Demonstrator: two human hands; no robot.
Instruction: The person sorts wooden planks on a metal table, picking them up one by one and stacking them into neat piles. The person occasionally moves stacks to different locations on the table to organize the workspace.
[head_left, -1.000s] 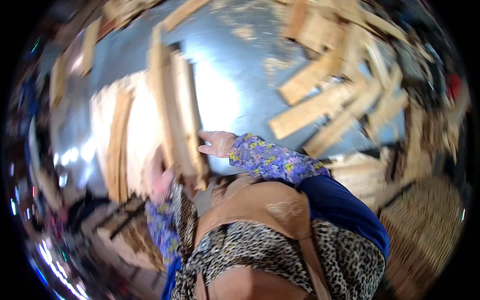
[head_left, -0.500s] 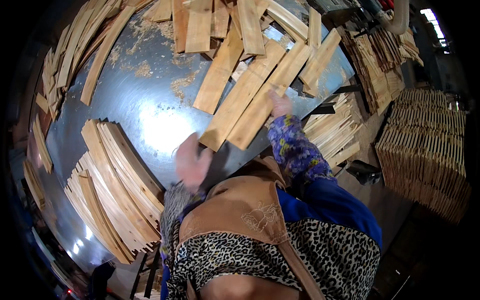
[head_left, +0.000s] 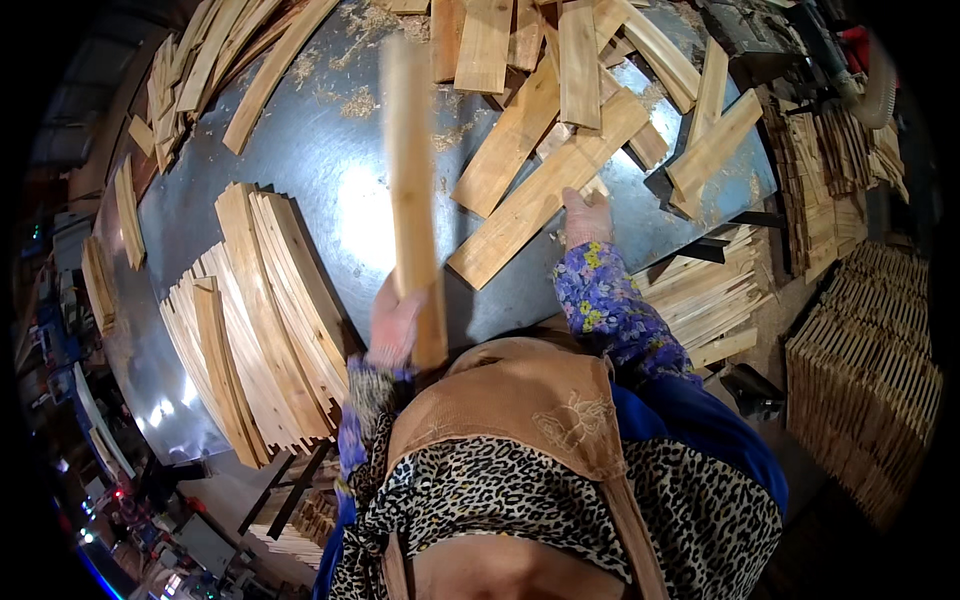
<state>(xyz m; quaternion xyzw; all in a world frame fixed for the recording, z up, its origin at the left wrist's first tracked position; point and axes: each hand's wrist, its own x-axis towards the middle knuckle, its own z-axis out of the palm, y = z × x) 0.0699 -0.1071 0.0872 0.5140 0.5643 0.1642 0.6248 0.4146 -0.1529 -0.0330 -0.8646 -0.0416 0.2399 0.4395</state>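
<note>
A long, slightly tapered wooden board (head_left: 412, 190) stands out from my left hand (head_left: 396, 325), whose fingers are closed round its near part. It is smeared by motion and points away over the metal table (head_left: 300, 150). To its right, another wooden board (head_left: 540, 195) lies slanted on the table with its far end among other boards. My right hand (head_left: 587, 217) is at the right edge of that board, fingers curled against it; the fingertips are partly hidden. A neat stack of curved wooden slats (head_left: 270, 310) lies left of my left hand.
Loose boards (head_left: 485, 45) overlap at the far side amid sawdust (head_left: 360, 103). More curved slats (head_left: 215, 45) lie far left. Beyond the table's right edge stand a big stack of slats (head_left: 865, 370) and a lower pile (head_left: 710, 300). Table supports (head_left: 755, 218) jut out there.
My left hand, empty before, now grips a board that lay under my right hand and has swung it leftward. My right hand has shifted to the neighbouring board's edge. The whole view has turned somewhat.
</note>
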